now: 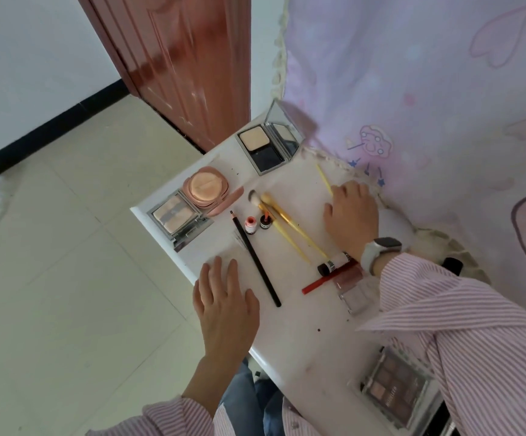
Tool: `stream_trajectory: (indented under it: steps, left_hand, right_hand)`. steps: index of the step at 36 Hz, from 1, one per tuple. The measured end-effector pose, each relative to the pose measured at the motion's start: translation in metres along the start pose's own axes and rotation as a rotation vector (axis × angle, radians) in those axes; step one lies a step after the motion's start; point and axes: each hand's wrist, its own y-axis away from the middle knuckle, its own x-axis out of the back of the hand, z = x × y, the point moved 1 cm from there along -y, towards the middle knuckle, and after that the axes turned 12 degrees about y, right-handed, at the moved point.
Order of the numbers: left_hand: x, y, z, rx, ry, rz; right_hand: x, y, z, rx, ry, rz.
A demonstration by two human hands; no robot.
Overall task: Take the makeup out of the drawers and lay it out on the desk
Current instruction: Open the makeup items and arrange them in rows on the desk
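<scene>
Makeup: compacts (179, 220), brushes (286, 221) and black pencil (255, 259) lie spread on the desk (302, 322).
Handling: light, rigid; probably best held mid-shaft, mirrored lids fragile.
Right hand (351, 215): pinches a thin yellow stick (324, 178).
Left hand (223, 305): flat, released, at the desk's corner.
Room: bare patch mid-desk; palette (395, 383) near the front edge.

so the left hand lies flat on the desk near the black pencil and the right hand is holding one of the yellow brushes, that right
Not quite. In the head view the right hand holds a thin yellow stick, not a brush; the yellow brushes lie untouched beside it. The left hand does lie flat on the desk near the black pencil.
</scene>
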Motion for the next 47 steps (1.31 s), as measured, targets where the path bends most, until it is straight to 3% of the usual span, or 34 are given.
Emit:
stream_trajectory:
  steps: [3,8,19,21,27,33,38,42,45,47]
  left_hand:
    - [-0.003,0.000,-0.001,-0.004,-0.019,0.019]
    - [-0.005,0.001,-0.004,-0.019,-0.056,0.027]
    - [-0.012,0.003,-0.004,-0.025,-0.051,0.063]
    - [-0.012,0.003,-0.005,-0.031,-0.048,0.070]
    - [-0.013,0.003,-0.005,-0.041,-0.027,0.098]
    - [-0.014,0.003,-0.005,-0.043,-0.034,0.110]
    - [-0.012,0.003,-0.005,-0.023,-0.011,0.084]
    - [-0.002,-0.001,-0.004,-0.009,0.195,0.134]
    - [0.017,-0.003,0.007,-0.041,0.553,0.232]
    - [0.036,-0.005,0.024,0.030,0.805,0.175]
  right_hand:
    - [-0.001,-0.015,0.002,-0.058,0.075,-0.051]
    - [-0.003,-0.025,-0.006,0.011,0.119,-0.042]
    - [-0.009,0.010,-0.019,0.195,-0.088,0.084]
    - [-0.006,0.006,-0.008,0.158,-0.062,0.129]
    - [-0.008,-0.011,0.027,-0.145,0.087,-0.124]
    - [-0.009,-0.016,0.025,-0.183,0.068,-0.196]
    - [-0.003,-0.012,0.016,-0.073,-0.034,-0.057]
    - [0.016,0.002,0.011,0.065,-0.468,0.141]
    - [0.032,0.029,0.003,0.220,-0.704,0.208]
    - [0.037,0.050,-0.004,0.300,-0.749,0.238]
